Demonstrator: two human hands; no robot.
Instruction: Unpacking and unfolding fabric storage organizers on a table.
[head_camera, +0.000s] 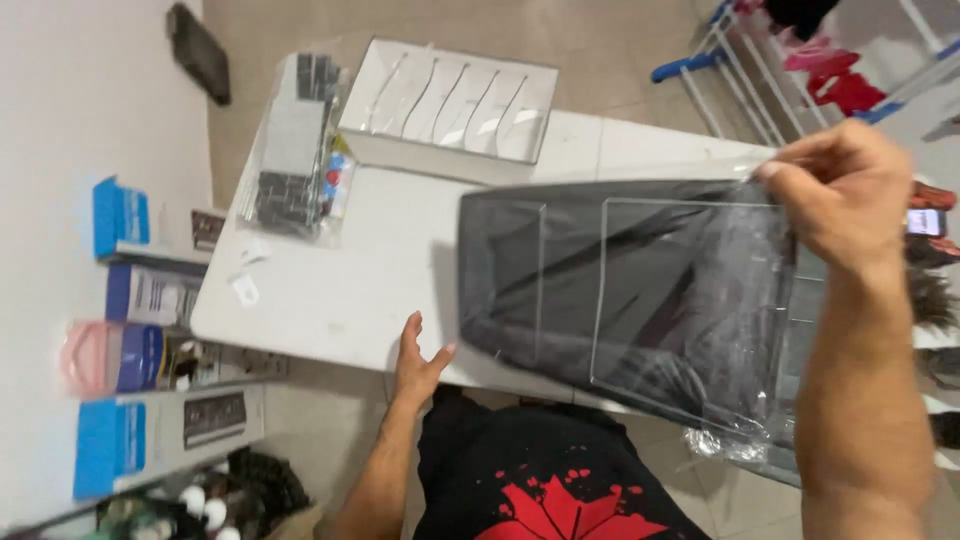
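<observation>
A dark folded garment inside a clear plastic bag (560, 280) lies over the near right part of a white table (350, 260). My right hand (845, 190) pinches the bag's far right edge between thumb and fingers. A clear rigid sheet (690, 300) shows over the garment inside the bag. At the table's near edge my left hand (418, 362) rests flat with fingers spread, just left of the bag's corner, holding nothing.
A clear bag of grey and black items (295, 150) lies at the far left of the table. Beside it stands a white divided tray (450, 100). Boxes (150, 360) sit on shelves at left. A drying rack (800, 70) stands at far right.
</observation>
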